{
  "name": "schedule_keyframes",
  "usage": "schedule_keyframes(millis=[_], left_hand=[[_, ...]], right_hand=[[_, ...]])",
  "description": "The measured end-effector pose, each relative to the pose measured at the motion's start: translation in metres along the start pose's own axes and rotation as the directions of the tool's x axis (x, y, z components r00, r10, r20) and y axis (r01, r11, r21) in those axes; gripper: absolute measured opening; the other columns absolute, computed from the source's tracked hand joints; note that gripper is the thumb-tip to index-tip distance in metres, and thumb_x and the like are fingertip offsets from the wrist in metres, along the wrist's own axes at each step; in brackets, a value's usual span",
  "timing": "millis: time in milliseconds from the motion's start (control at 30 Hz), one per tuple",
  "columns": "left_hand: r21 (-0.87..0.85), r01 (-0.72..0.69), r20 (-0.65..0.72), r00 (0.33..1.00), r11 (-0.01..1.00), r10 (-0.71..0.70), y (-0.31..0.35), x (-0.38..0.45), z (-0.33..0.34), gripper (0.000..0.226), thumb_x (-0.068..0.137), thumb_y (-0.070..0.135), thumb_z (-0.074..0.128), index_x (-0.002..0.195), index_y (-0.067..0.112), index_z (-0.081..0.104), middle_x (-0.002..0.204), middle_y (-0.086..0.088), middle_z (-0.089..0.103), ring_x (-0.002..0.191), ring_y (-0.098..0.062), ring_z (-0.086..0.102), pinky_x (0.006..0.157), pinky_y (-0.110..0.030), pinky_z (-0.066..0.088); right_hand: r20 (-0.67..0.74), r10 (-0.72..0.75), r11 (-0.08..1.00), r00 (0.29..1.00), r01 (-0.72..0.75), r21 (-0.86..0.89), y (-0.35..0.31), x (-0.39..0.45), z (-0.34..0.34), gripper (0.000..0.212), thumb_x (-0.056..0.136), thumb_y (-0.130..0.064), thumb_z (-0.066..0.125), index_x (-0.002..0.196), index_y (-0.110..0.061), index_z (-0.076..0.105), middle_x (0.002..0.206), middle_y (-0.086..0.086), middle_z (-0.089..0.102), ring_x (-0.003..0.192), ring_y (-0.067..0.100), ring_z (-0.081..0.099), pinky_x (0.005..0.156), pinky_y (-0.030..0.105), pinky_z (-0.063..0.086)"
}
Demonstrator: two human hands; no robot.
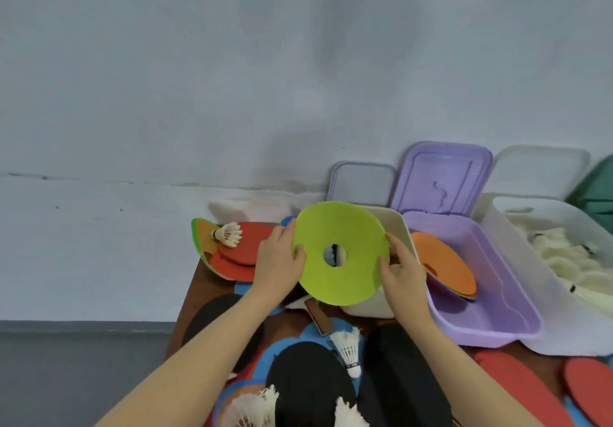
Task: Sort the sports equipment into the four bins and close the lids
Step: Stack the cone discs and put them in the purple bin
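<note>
Both hands hold the green disc [341,254] up off the tabletop [195,294], face toward the camera, with its centre hole showing. The left hand [278,264] grips the disc's left rim, thumb curled over the front face and the other fingers hidden behind it. The right hand [403,269] pinches the right rim, its fingers [384,267] bent round the edge.

The relation that matters is disc to purple bin [504,327]. That bin stands just to the right of the disc, past the cream bin [374,307] which the disc partly covers, and it already holds an orange disc [444,265] leaning on a small stack against its left wall. Its purple lid [441,178] stands open behind it. So the matching place for the green disc, as I judge it, lies to the right of both hands, and the right hand is the nearer one, its knuckles almost over the purple bin's left wall.

The disc is round, with no long axis; what counts is its tilt. It stands nearly upright, and the orange disc also leans, so it could slide in alongside without much turning.

To the right of the purple bin, a clear bin [544,314] holds white shuttlecocks [564,254]. To the left of the green disc, red paddles [245,251] lie with a loose shuttlecock [229,234] on them.
</note>
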State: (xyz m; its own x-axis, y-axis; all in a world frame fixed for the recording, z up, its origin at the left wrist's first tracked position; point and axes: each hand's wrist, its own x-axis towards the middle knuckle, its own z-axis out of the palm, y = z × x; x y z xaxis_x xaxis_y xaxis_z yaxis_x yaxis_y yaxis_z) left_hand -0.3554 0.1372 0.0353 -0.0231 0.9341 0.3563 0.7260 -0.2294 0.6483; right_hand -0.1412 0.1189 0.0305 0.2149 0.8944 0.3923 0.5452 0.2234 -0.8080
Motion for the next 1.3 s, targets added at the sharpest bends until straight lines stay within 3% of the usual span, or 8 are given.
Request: schedule_keyframes(millis=[133,333,467,633,767,867,1067,1300], left_hand=[[0.024,-0.044,0.077,0.996,0.999,0.042,0.051,0.031,0.049,0.055,0.088,0.009,0.052,0.141,0.012,0.036,0.122,-0.014,0.05,0.108,-0.034,0.05,0.088,-0.041,0.037],[-0.017,-0.099,0.2,0.975,0.995,0.1,0.112,0.068,0.135,0.053,0.084,0.008,0.05,0.136,0.018,0.043,0.111,-0.011,0.056,0.105,-0.033,0.049,0.091,-0.045,0.039],[0.121,-0.09,0.258,0.964,0.989,0.056,0.143,0.085,0.19,0.052,0.086,0.008,0.049,0.137,0.015,0.041,0.107,-0.012,0.052,0.107,-0.032,0.047,0.086,-0.038,0.033],[0.298,-0.043,0.374,0.925,0.954,-0.075,0.154,0.098,0.238,0.058,0.091,0.016,0.046,0.146,0.013,0.025,0.13,-0.014,0.046,0.117,-0.035,0.041,0.093,-0.041,0.03],[0.451,-0.142,0.509,0.852,0.881,-0.123,0.149,0.091,0.249,0.064,0.094,0.033,0.045,0.147,0.011,0.017,0.15,-0.008,0.026,0.13,-0.033,0.029,0.103,-0.041,0.025],[0.42,-0.153,0.455,0.888,0.895,-0.062,0.148,0.078,0.244,0.057,0.094,0.032,0.044,0.145,0.015,0.025,0.15,-0.006,0.027,0.132,-0.028,0.028,0.104,-0.038,0.023],[0.346,-0.219,0.375,0.924,0.912,0.079,0.161,0.048,0.216,0.048,0.095,0.026,0.045,0.14,0.016,0.037,0.146,-0.004,0.036,0.131,-0.025,0.032,0.1,-0.034,0.021],[0.255,-0.181,0.37,0.926,0.95,0.077,0.163,-0.009,0.171,0.052,0.09,0.031,0.037,0.139,0.016,0.039,0.147,-0.007,0.034,0.132,-0.026,0.03,0.104,-0.035,0.019]], right_hand=[[-0.068,-0.039,0.994,0.997,0.033,-0.1,0.033,0.034,-0.055,0.036,0.086,-0.004,0.058,0.12,-0.016,0.062,0.079,0.002,0.064,0.068,0.022,0.055,0.067,0.032,0.041],[-0.092,-0.015,0.965,0.996,-0.01,-0.262,0.098,0.075,-0.125,0.037,0.086,-0.016,0.047,0.12,-0.021,0.061,0.079,0.006,0.066,0.071,0.025,0.057,0.069,0.039,0.043],[-0.024,0.069,0.914,0.997,-0.072,-0.399,0.137,0.1,-0.147,0.054,0.078,-0.019,0.038,0.129,-0.026,0.054,0.071,-0.001,0.054,0.076,0.03,0.057,0.075,0.042,0.041],[0.082,0.17,0.888,0.982,-0.116,-0.445,0.179,0.115,-0.151,0.05,0.089,-0.007,0.044,0.137,-0.017,0.044,0.104,0.012,0.062,0.102,0.033,0.054,0.085,0.041,0.036],[0.205,0.27,0.787,0.941,-0.093,-0.61,0.204,0.115,-0.153,0.048,0.091,-0.018,0.05,0.135,-0.003,0.04,0.142,0.018,0.037,0.125,0.036,0.038,0.099,0.045,0.03],[0.245,0.236,0.824,0.94,-0.06,-0.564,0.204,0.109,-0.16,0.047,0.09,-0.019,0.054,0.133,-0.005,0.045,0.144,0.018,0.036,0.126,0.038,0.038,0.101,0.045,0.03],[0.217,0.022,0.902,0.976,0.074,-0.426,0.185,0.08,-0.173,0.041,0.083,-0.025,0.045,0.115,-0.005,0.062,0.116,0.014,0.058,0.102,0.038,0.055,0.086,0.044,0.041],[0.156,-0.112,0.927,0.981,0.16,-0.34,0.154,0.025,-0.187,0.038,0.084,-0.029,0.041,0.108,-0.01,0.064,0.107,0.009,0.061,0.096,0.032,0.059,0.082,0.039,0.044]])
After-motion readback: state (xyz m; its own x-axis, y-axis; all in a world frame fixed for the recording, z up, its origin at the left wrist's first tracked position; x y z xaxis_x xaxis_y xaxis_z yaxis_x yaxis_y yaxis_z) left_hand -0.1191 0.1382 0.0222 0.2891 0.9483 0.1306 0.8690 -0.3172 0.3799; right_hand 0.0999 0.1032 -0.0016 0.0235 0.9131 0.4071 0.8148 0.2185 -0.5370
